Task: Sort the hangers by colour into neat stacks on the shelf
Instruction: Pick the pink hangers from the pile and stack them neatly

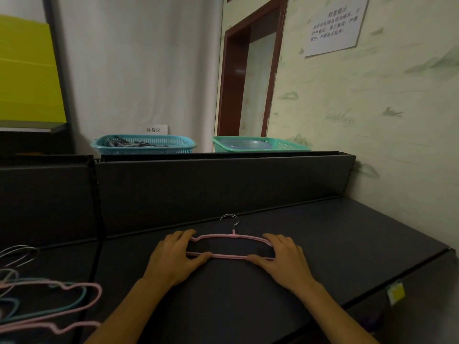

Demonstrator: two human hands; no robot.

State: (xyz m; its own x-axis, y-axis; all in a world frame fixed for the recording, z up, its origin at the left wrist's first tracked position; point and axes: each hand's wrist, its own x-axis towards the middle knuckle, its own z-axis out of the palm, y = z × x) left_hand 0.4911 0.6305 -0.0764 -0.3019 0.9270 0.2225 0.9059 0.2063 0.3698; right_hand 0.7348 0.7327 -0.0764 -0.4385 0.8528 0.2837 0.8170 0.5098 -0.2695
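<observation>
A pink hanger (pixel 231 247) lay flat on the dark shelf (pixel 347 234), roughly mid-shelf, its long axis running left-right and its metal hook (pixel 231 219) pointing to the far side toward the back panel (pixel 223 184). The person held it at both ends. The left hand (pixel 178 256) sat on the left shoulder of the hanger, fingers curled over the top bar and thumb pinching the bottom bar. The right hand (pixel 285 256) mirrored this on the right end, fingers over the top curve and thumb against the bottom bar. Both grips were closed on the hanger, not spread. Neither hand was nearer; the hanger lay squarely between them, at an even reach.

The unsorted pile (pixel 47 301) of pink and blue-green hangers lay tangled at the near left, well apart from the pink one, past a divider in the shelving. Judging from this, the pink hanger was being squared up as the base of the pink stack; no other stack could be seen yet. The coming move likely turned on keeping that left-right axis parallel to the back panel.

Behind the shelving stood a blue basket (pixel 144 145) with dark items and a green basket (pixel 260 144) holding a plate-like disc. A paper notice (pixel 335 26) hung on the right wall.
</observation>
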